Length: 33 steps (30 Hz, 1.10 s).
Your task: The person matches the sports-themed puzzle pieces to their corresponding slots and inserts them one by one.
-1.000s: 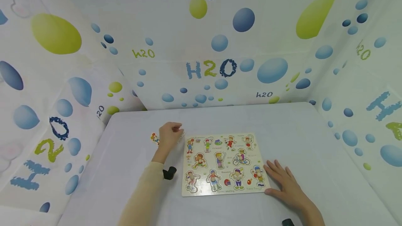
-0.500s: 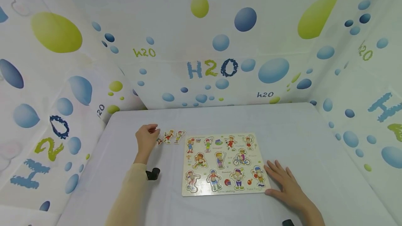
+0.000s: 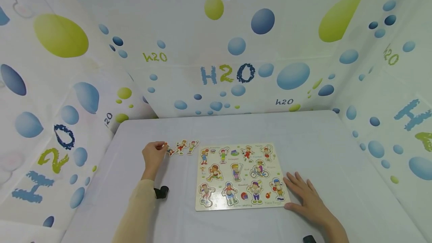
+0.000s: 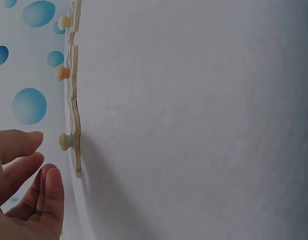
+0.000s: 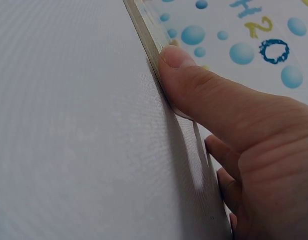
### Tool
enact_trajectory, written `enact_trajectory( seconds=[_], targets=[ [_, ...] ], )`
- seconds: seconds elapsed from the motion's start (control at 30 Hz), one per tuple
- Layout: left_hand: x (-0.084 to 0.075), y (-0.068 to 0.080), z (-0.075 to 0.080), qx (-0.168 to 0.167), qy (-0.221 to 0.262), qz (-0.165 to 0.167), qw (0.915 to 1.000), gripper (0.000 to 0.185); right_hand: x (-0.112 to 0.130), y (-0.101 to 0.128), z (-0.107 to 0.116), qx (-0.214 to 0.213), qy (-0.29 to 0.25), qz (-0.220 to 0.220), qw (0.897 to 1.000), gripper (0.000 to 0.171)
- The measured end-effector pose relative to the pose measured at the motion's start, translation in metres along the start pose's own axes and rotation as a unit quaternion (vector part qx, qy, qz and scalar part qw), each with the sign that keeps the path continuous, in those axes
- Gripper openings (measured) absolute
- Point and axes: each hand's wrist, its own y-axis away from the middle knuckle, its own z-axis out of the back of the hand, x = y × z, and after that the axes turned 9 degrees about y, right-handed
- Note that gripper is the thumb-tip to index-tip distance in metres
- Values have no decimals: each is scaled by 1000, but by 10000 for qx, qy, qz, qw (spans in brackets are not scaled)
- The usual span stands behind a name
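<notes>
A wooden peg puzzle board printed with sports children lies flat on the white table. Three loose puzzle pieces lie in a row left of it: the leftmost piece, the middle piece and the right piece. My left hand hovers at the leftmost piece. In the left wrist view its fingers are relaxed, just short of that piece's knob. My right hand lies flat on the table at the board's lower right corner. Its thumb presses against the board's edge.
Cloth walls printed with blue and green bubbles and "H2O" enclose the table at the back and on both sides. A black wrist camera sits on my left forearm. Bare tabletop stretches behind and to the right of the board.
My left hand has moved left from beside the board, uncovering the middle and right loose pieces, and now stands at the leftmost one. The right hand and board have not moved.
</notes>
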Motion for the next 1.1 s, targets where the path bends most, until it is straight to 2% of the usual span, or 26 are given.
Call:
enact_trajectory(
  seconds=[0.13, 0.37, 0.5, 0.83, 1.1],
  targets=[
    [5, 1, -1, 65, -76, 38, 9999, 22, 0, 0, 0, -14, 8, 14, 10000, 77],
    [14, -2, -3, 230, -124, -78, 9996, 24, -1, 0, 0, -8, 9, 14, 10000, 77],
    [16, -1, -5, 292, -72, 36, 9995, 23, -1, 0, -1, -14, -28, -2, 10000, 77],
    [18, -4, -10, 182, -80, 32, 9998, 20, -1, 0, -2, 14, -45, 5, 10000, 77],
    [14, -2, -11, 218, -152, -27, 9996, 18, -1, 0, -1, 7, -35, -34, 10000, 77]
  ],
)
